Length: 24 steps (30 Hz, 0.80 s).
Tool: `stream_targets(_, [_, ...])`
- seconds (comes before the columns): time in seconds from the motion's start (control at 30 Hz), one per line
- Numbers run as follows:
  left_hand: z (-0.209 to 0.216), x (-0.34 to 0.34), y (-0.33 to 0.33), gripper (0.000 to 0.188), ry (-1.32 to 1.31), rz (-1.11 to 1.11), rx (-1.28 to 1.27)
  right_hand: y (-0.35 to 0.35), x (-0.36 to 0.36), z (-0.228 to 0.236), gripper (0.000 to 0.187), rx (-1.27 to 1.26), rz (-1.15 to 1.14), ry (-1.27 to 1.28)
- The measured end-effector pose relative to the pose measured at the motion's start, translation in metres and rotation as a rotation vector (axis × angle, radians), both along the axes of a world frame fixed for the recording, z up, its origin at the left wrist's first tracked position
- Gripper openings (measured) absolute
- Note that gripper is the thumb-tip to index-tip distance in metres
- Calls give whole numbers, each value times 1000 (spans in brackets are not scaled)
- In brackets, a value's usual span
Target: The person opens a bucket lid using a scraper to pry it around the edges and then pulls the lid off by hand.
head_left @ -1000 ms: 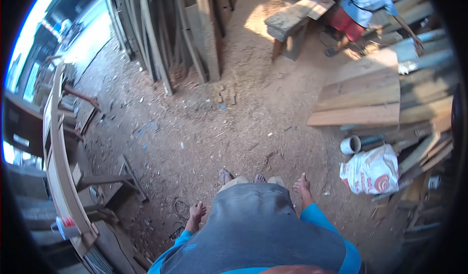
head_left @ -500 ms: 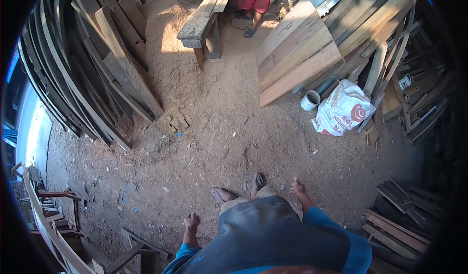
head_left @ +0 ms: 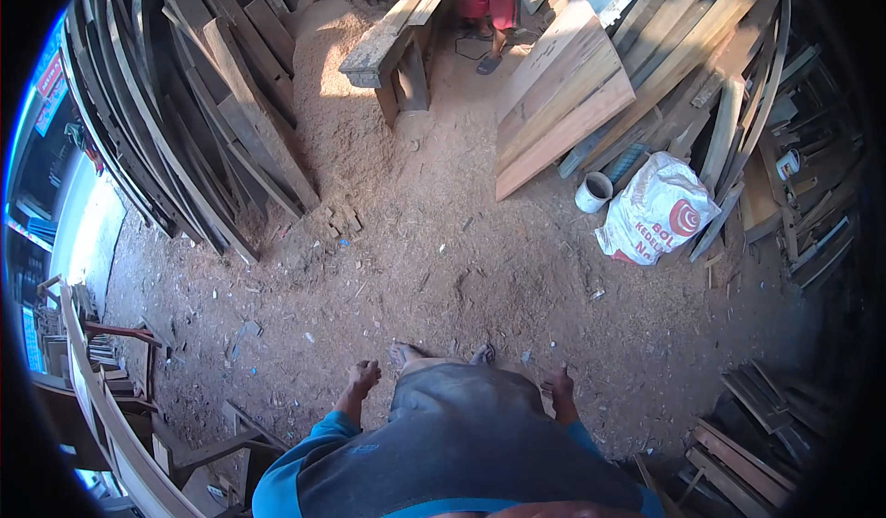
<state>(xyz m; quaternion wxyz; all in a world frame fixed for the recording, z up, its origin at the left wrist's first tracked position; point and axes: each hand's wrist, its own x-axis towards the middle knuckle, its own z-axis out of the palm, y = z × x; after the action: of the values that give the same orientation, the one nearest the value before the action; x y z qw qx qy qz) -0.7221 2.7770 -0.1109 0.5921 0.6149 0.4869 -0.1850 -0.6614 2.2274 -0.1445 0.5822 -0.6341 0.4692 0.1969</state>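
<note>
Both arms hang at my sides in blue sleeves, beside a dark garment over my front. My left hand (head_left: 365,376) is to the left of my legs, its fingers loosely curled in, with nothing seen in it. On the other side, my right hand (head_left: 559,385) hangs with the fingers partly stretched and apart, holding nothing. Neither hand touches any object. Below them lies the brown dirt ground (head_left: 443,287), strewn with wood chips. My sandalled feet (head_left: 402,356) show just ahead of the garment.
Long boards (head_left: 249,103) lean at left; wide planks (head_left: 563,103) lie at right beside a white bucket (head_left: 593,191) and white sack (head_left: 657,209). Ahead are a wooden bench (head_left: 397,43), a sawdust heap (head_left: 341,103) and a person in red shorts (head_left: 489,6). Scrap timber (head_left: 738,463) sits near right.
The view has shifted and my body has turned slightly. My left hand is higher in the picture, my right hand lower and nearer my side. The person ahead now holds a small wooden piece.
</note>
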Motion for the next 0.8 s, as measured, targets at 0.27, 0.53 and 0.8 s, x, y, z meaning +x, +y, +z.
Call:
stream_targets(0.27, [-2,-12,-69,44,130,-259,64,-91,-45,-56,72,84,-212,-16])
stream_targets(0.53, [19,13,-32,46,41,-399,412,-67,3,-64,57,203,-18,84])
stream_targets(0.8, [42,-26,-24,49,-9,-100,330,-22,83,-41,46,171,182,79])
